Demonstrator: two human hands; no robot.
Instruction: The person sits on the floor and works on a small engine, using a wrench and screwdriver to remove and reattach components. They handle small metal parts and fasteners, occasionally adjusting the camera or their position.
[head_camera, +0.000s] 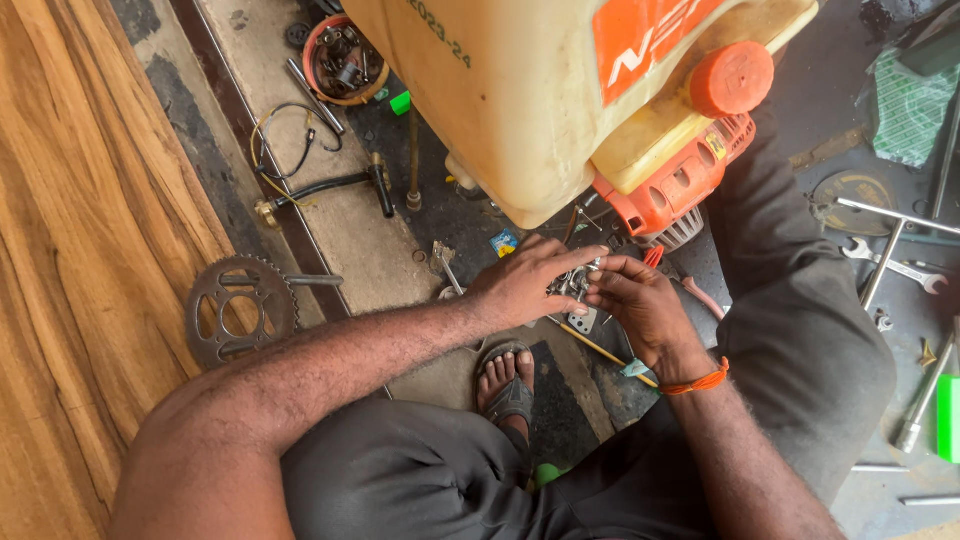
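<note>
Both hands meet over a small grey metal part just below a large cream sprayer tank. My left hand grips the part from the left, fingers curled on it. From the right, my right hand, with an orange band at the wrist, pinches the same part with its fingertips. The tank has an orange cap and an orange engine housing beneath it. What the fingers do on the part is too small to tell.
A toothed sprocket lies at the left by a wooden panel. A round tray of small parts, a hose with brass fitting, and spanners and rods lie around. My sandalled foot is below the hands.
</note>
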